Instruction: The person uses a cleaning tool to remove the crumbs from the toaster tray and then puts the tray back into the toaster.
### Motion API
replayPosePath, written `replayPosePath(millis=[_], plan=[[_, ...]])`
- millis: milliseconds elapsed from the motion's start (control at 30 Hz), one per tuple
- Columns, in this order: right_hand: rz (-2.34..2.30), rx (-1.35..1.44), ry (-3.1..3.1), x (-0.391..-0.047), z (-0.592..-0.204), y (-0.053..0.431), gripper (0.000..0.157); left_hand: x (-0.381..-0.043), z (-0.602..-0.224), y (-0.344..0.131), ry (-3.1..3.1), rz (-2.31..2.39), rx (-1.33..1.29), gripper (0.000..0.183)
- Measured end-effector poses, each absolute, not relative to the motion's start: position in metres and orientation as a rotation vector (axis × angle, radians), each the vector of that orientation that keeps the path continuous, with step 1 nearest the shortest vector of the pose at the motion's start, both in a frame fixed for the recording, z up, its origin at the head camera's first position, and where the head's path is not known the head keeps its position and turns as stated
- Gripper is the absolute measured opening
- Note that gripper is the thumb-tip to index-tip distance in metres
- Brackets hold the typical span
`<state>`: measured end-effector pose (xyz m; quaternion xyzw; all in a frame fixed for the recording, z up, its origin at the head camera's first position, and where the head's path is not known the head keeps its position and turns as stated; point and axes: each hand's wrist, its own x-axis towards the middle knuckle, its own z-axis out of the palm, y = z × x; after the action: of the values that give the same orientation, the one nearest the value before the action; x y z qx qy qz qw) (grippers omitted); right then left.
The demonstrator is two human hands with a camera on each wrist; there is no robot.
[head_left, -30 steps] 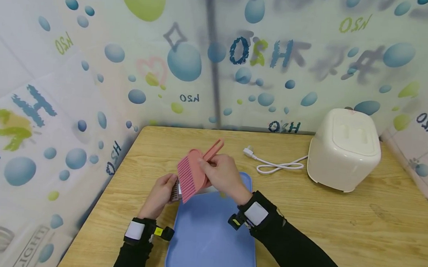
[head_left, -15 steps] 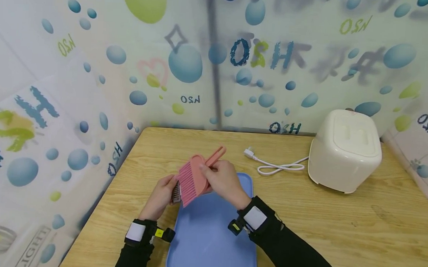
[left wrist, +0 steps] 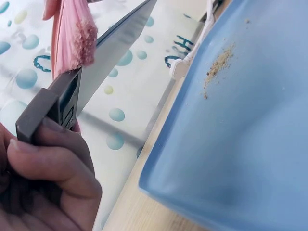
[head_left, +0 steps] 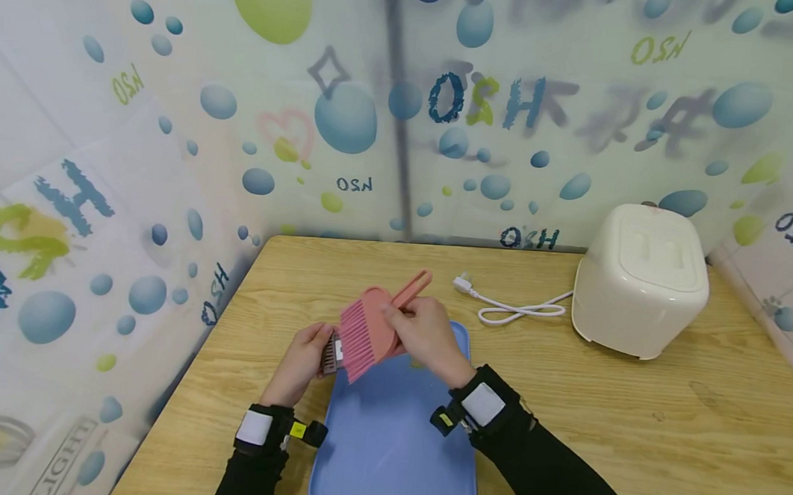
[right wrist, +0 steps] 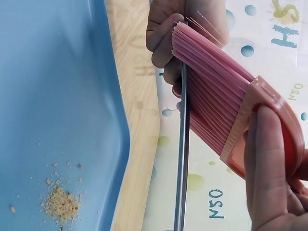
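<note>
Left hand (head_left: pixel 298 360) is gripping the scraper (head_left: pixel 331 353) by its dark handle (left wrist: pixel 52 102), holding it up near the far-left corner of the tray (head_left: pixel 393 442). Right hand (head_left: pixel 425 337) is pinching the brush (head_left: pixel 375 325), bristles (right wrist: pixel 211 89) lying against the blade (right wrist: pixel 183 159). Crumbs (right wrist: pixel 61 204) are sitting in the tray; toaster (head_left: pixel 643 290) is standing well apart.

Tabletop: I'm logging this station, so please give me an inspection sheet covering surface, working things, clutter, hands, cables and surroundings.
Surface: wood-grain table, a faint darker patch toward the right.
Job's things: pink brush, bristles at the blade of a metal-bladed tool, apparently touching; pale crumbs lie in the blue tray.
Clutter: cream appliance, apparently a toaster, at back right.
Hands: left hand grips the tool's handle; right hand holds the brush.
Cables: white cord lies looped, its plug loose on the table.
Surroundings: printed sheeting behind and at both sides.
</note>
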<state>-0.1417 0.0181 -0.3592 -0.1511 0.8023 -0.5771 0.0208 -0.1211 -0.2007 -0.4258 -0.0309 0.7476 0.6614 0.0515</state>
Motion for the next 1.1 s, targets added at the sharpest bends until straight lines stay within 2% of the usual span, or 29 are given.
replayPosePath(millis=[333, 1100], plan=[[-1.814, -0.368, 2.473, -0.146, -0.358, 0.033, 0.023, -0.123, -0.427, -0.196, 2.316, 1.989, -0.092, 0.032], [-1.742, -0.326, 2.627, -0.159, -0.362, 0.067, 0.023, -0.12, -0.43, -0.202, 2.308, 1.98, -0.146, 0.033]])
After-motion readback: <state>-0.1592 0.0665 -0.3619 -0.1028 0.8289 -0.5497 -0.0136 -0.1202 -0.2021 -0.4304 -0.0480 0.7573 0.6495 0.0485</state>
